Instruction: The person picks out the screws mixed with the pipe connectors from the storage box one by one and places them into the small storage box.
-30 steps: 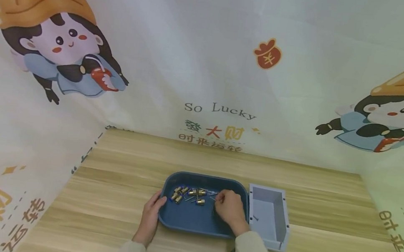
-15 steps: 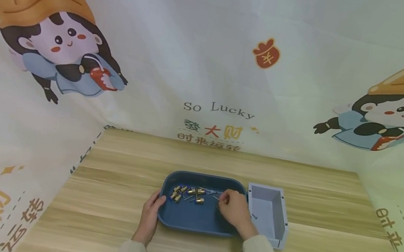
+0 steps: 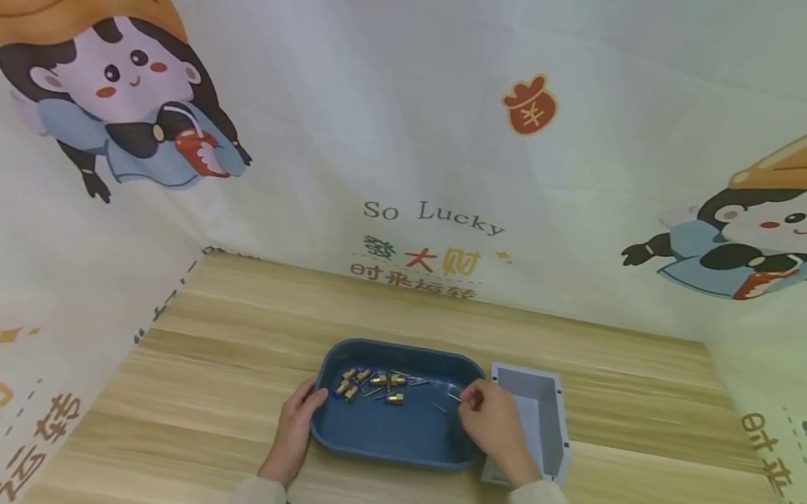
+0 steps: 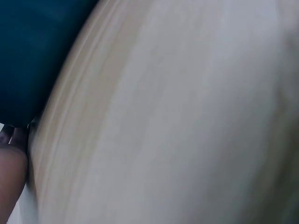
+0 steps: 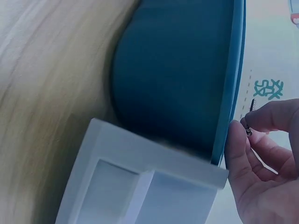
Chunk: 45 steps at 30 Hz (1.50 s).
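A dark blue tray [image 3: 395,440] stands on the table. My left hand [image 3: 292,432] holds its left rim, thumb over the edge and the other fingers along the outer wall. Over the tray's right end, my right hand [image 3: 493,421] pinches a small screw [image 5: 252,105] between thumb and forefinger. Another screw [image 3: 438,408] lies on the tray floor just left of that hand. At the tray's left and middle sit several brass fittings [image 3: 395,399] with blue ends, mixed with more thin screws [image 3: 418,382].
A grey open-topped box [image 3: 529,374] stands right against the tray's right side, partly covered by my right hand and forearm. The wooden table [image 3: 250,334] reaches back to a printed cloth backdrop [image 3: 446,148], which also hangs at both sides.
My right hand has moved right, from inside the tray to above its right rim, carrying the screw. It now hides the screw seen earlier in the grey box. My left hand keeps its hold.
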Motion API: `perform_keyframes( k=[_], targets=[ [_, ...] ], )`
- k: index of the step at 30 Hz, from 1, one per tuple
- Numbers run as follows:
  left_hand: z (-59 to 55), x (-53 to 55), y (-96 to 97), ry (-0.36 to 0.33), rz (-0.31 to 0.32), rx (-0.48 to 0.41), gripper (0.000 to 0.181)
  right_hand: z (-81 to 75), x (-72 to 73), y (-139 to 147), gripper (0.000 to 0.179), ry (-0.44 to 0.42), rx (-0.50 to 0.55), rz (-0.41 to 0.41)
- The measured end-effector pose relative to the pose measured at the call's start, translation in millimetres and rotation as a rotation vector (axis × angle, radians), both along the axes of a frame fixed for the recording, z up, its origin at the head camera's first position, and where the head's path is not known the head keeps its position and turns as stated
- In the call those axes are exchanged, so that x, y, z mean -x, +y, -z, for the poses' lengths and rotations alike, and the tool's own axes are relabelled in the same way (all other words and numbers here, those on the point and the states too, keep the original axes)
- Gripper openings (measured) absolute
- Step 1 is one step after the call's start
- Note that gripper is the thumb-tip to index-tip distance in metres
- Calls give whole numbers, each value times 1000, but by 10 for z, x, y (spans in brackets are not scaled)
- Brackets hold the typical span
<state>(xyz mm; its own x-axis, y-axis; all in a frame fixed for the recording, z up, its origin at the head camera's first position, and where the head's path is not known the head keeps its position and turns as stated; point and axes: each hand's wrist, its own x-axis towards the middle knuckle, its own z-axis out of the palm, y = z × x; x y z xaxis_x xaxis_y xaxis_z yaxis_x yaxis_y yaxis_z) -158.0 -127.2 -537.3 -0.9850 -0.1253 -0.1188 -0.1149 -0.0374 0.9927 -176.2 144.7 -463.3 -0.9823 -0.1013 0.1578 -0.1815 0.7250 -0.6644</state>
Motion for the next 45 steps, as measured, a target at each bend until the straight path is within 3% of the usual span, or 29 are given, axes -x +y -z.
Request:
perform_keyframes(
  k=[7, 16, 28, 45],
  targets=[
    [-21, 6, 10, 5, -3, -13, 49, -37, -31, 89, 4, 6, 4, 29],
    [-5, 21, 24, 14, -19, -26, 47, -59, -33, 217, 5, 48, 5, 126],
    [6, 22, 7, 13, -19, -11, 48, 87, -40, 411, 5, 56, -22, 208],
    [39, 25, -13, -19, 3, 4, 50, 209, -64, 496, 10, -108, -83, 273]
  ],
)
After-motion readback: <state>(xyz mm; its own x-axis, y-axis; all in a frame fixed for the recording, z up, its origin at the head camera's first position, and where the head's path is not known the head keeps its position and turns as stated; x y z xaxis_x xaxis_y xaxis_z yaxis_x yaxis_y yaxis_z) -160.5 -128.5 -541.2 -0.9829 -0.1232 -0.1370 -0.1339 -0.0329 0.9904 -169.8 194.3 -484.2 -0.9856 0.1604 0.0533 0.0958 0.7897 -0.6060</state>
